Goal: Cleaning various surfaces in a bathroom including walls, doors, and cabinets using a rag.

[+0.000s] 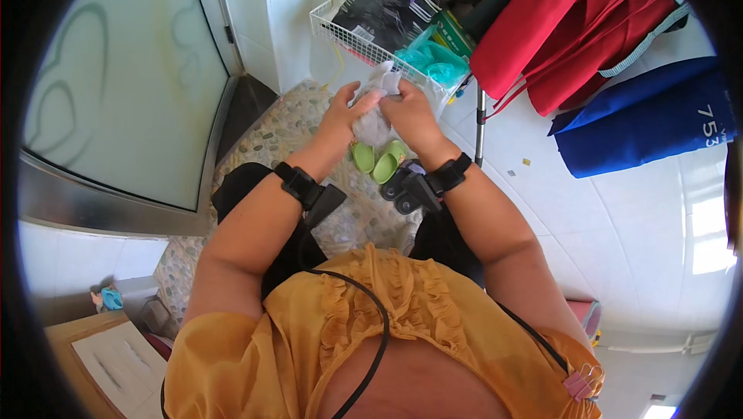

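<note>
A crumpled whitish-grey cloth bundle [372,125], perhaps a sock, is held up in front of me between both hands. My left hand [343,114] grips it from the left, thumb lying across its front. From the right, my right hand [411,114] pinches its upper part with bent fingers. A pale end of the fabric sticks up above the thumbs. Just below the bundle in the picture, a pair of small green clogs [388,163] rests on the pebble-patterned floor [273,134].
Beyond my hands stands a white wire basket [331,27] with black packages and a teal plastic bag [432,62]. A red apron [540,30] and a blue cloth [638,120] hang at right. The frosted glass door [139,88] is at left.
</note>
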